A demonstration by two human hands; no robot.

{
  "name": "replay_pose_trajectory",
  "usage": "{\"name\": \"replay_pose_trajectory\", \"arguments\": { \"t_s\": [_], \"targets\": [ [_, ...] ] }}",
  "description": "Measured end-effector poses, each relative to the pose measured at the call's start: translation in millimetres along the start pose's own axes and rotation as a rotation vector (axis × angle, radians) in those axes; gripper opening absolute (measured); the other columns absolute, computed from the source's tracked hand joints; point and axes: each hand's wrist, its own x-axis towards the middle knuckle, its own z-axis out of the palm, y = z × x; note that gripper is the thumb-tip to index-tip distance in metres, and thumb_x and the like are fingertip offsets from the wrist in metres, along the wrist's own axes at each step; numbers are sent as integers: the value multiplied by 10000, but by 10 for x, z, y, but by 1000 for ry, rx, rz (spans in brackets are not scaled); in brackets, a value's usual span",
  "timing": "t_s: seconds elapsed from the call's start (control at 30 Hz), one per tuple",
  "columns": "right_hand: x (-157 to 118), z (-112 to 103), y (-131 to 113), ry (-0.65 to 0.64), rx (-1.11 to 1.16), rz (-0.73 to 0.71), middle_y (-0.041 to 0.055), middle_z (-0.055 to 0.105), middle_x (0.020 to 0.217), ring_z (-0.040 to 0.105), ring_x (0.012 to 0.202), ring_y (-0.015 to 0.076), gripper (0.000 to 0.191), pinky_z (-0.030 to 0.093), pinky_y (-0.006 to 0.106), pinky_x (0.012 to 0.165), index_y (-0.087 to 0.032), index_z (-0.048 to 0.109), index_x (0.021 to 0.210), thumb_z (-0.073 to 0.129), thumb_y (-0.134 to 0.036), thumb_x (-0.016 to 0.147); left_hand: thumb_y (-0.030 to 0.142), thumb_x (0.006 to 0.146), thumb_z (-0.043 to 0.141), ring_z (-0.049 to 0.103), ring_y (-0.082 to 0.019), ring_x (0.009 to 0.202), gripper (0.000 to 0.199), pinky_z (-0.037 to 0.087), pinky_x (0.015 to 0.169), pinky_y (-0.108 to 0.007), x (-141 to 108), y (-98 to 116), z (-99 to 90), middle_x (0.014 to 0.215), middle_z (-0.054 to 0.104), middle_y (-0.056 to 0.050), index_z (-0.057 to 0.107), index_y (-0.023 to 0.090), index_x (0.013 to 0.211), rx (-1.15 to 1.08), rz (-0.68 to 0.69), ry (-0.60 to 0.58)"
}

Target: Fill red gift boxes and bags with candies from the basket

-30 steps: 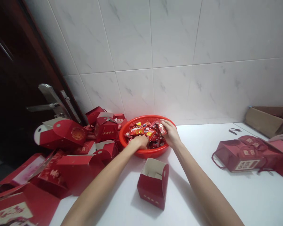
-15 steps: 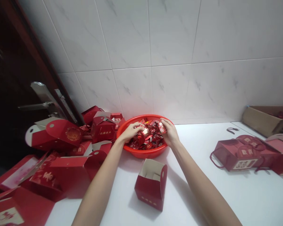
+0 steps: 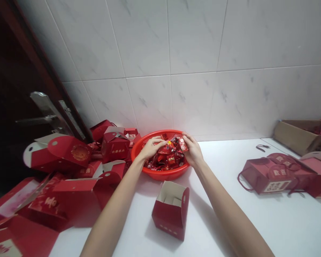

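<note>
- Left hand (image 3: 151, 147), head view: over the basket, thumb and fingers brought together on a red-and-yellow packet (image 3: 167, 147); firmness of the pinch cannot be determined.
- Right hand (image 3: 193, 151): at the right rim, fingers curled round a red packet with white print (image 3: 182, 144); whether more lie in the palm cannot be seen.
- Red basket (image 3: 163, 174): on the table (image 3: 216, 171) near the wall, holding loose wrapped packets (image 3: 173, 161).
- Open-topped box (image 3: 169, 214): upright on the table, between the forearms, nearer the wearer than the basket; flaps raised.
- Risk: packets could slip from the right hand, in my judgement, if too many glossy wrappers are crowded into one grip.
- Risk: a forearm brushing the box could shift or tip it, since nothing braces it.
- Risk: the heaped boxes (image 3: 75, 198) at left, stacked unevenly, could slide if the left arm knocks them.
</note>
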Motion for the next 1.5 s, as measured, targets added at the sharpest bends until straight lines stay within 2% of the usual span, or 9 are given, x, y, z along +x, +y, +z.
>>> {"name": "replay_pose_trajectory", "arguments": {
  "t_s": [0.13, 0.3, 0.4, 0.6, 0.7, 0.83, 0.9, 1.2, 1.5],
  "targets": [
    [-21, 26, -9, -1, -7, -2, -44, 702, 749, 609, 649, 117, 283, 490, 237, 585, -224, 716, 847, 847, -264, 600, 461, 790, 631, 543, -316, 1277, 318, 366, 1118, -442, -30, -59, 2, 1376, 606, -113, 799, 201, 858, 239, 3, 9],
    [-26, 30, -8, 37, -19, 6, -47, 687, 699, 587, 617, 116, 308, 463, 226, 540, -224, 713, 842, 855, -290, 577, 370, 820, 591, 624, -272, 1130, 253, 444, 1031, -388, -39, -61, 5, 1055, 746, -83, 789, 219, 864, 351, 73, 26],
    [-19, 18, -1, 33, -34, 3, -40, 697, 723, 593, 633, 126, 309, 464, 235, 545, -227, 713, 838, 856, -310, 577, 304, 790, 596, 638, -264, 1069, 232, 438, 1020, -381, -70, -10, 5, 1046, 748, -66, 793, 239, 893, 322, 107, 41],
    [6, -8, 20, 29, -51, -33, -31, 706, 774, 616, 679, 142, 300, 489, 263, 603, -233, 704, 834, 850, -322, 587, 363, 597, 795, 646, -314, 964, 119, 477, 912, -367, -126, 24, 60, 871, 741, -61, 743, 256, 584, 287, 107, -211],
    [9, -11, 24, 28, -51, -25, -34, 699, 750, 609, 659, 141, 319, 484, 261, 586, -232, 702, 848, 852, -336, 586, 310, 603, 774, 655, -287, 927, 101, 479, 888, -349, -112, 26, 64, 865, 739, -55, 709, 242, 567, 224, 108, -155],
    [1, -3, 22, 26, -35, -18, -32, 713, 761, 622, 666, 141, 352, 492, 264, 601, -230, 701, 884, 860, -330, 587, 421, 755, 657, 650, -221, 820, 236, 485, 827, -327, -98, 60, 37, 809, 718, -49, 706, 191, 754, 13, 102, 133],
    [-3, 1, 21, 28, -28, -11, -32, 719, 762, 630, 669, 141, 386, 496, 264, 611, -229, 701, 920, 867, -312, 581, 467, 758, 654, 633, -184, 753, 292, 488, 772, -299, -106, 86, 35, 762, 688, -28, 674, 175, 760, -115, 86, 188],
    [3, -7, 12, 2, -52, -21, -22, 713, 751, 625, 655, 143, 351, 511, 280, 641, -219, 707, 873, 875, -295, 575, 365, 684, 699, 645, -153, 740, 254, 546, 681, -268, -158, 364, 196, 754, 620, 27, 516, 192, 721, -523, -156, 108],
    [-70, 66, 40, -31, -148, -131, 2, 729, 897, 666, 827, 176, 400, 535, 294, 751, -233, 687, 925, 854, -393, 598, 370, 608, 871, 622, -123, 612, 549, 553, 615, -269, -218, 414, 344, 770, 636, 35, 564, 191, 1027, -420, -148, -2]
  ]
}}
